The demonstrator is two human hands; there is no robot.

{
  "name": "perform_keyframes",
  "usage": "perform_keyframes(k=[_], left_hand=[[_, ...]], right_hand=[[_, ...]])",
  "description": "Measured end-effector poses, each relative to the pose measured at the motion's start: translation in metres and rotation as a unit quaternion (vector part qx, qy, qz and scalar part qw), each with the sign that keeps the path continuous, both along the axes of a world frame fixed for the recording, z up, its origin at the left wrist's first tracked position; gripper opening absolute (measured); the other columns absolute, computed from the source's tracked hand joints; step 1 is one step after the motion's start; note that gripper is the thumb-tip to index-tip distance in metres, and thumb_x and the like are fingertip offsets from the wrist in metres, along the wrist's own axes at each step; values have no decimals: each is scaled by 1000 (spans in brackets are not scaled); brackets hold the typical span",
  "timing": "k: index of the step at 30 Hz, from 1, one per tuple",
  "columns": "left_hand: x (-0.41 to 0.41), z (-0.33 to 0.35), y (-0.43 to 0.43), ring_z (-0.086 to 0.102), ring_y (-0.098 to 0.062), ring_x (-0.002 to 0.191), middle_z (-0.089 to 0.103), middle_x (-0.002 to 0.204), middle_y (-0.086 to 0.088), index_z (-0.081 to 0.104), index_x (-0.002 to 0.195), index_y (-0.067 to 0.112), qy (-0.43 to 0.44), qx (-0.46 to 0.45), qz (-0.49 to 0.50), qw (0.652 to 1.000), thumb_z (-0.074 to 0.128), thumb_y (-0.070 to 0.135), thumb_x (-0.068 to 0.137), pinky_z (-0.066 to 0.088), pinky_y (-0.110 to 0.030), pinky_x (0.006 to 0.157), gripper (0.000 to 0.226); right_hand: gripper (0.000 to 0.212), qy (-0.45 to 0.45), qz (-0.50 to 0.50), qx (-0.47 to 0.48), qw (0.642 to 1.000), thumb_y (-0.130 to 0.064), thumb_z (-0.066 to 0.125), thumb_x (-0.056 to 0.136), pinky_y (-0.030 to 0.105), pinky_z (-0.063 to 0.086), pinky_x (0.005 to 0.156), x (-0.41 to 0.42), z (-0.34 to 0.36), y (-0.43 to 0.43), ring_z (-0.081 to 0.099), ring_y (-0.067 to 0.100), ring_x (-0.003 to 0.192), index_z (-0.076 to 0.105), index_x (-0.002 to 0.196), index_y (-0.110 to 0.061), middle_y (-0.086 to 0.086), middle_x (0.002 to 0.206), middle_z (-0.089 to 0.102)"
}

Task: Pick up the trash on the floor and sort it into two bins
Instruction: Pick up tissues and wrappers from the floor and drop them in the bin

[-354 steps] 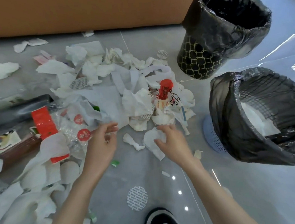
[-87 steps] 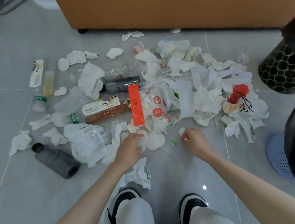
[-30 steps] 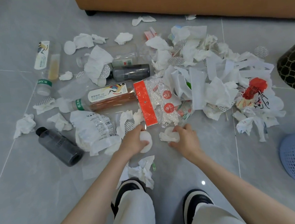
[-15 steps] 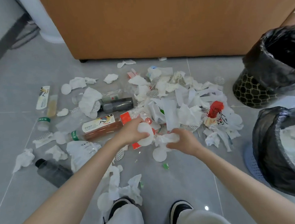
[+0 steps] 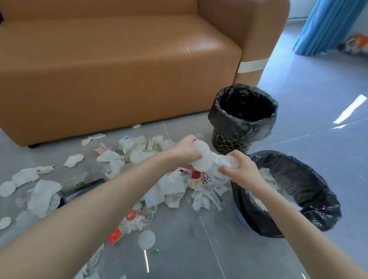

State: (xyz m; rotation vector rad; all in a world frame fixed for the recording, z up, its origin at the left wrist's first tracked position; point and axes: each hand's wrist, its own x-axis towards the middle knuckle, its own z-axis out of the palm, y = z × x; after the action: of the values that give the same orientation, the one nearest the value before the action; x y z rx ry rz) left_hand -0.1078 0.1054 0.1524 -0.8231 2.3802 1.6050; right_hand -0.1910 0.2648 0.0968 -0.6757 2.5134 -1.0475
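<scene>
Trash in hand: a bundle of white round cotton pads and crumpled tissue, lifted off the floor, just short of the near bin's rim at about its 10 o'clock.
Left hand: fingers curled over the pad end from above.
Right hand: pinching the tissue end. I reckon it's a two-hand job because loose bits would scatter otherwise.
Near bin: black-lined basket at 4 o'clock from the hands, with white paper already inside, so I'd guess this load goes here.
Far bin: black liner over gold mesh, at 1 o'clock. Too dark inside to tell what's in it.
Floor pile: more white tissue at 6 o'clock below the hands, a clear plastic packet with red labels at 7, a dark bottle at 9.
Backdrop: tan leather sofa at 12.
</scene>
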Motion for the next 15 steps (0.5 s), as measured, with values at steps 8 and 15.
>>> perform_keyframes(k=[8, 15], left_hand=[[-76, -19, 97, 50, -30, 116, 45, 129, -13, 45, 123, 10, -16, 42, -65, 997, 45, 1, 92, 57, -38, 77, 32], [-75, -53, 124, 28, -23, 139, 13, 157, -4, 9, 151, 21, -42, 176, -91, 979, 39, 16, 100, 36, -37, 108, 60]], right_hand=[[32, 2, -139, 49, 989, -23, 69, 77, 41, 51, 86, -39, -9, 97, 60, 21, 96, 57, 107, -23, 0, 104, 64], [48, -38, -193, 58, 979, -27, 64, 87, 35, 42, 96, -45, -31, 130, 53, 21, 117, 50, 131, -17, 5, 128, 57]])
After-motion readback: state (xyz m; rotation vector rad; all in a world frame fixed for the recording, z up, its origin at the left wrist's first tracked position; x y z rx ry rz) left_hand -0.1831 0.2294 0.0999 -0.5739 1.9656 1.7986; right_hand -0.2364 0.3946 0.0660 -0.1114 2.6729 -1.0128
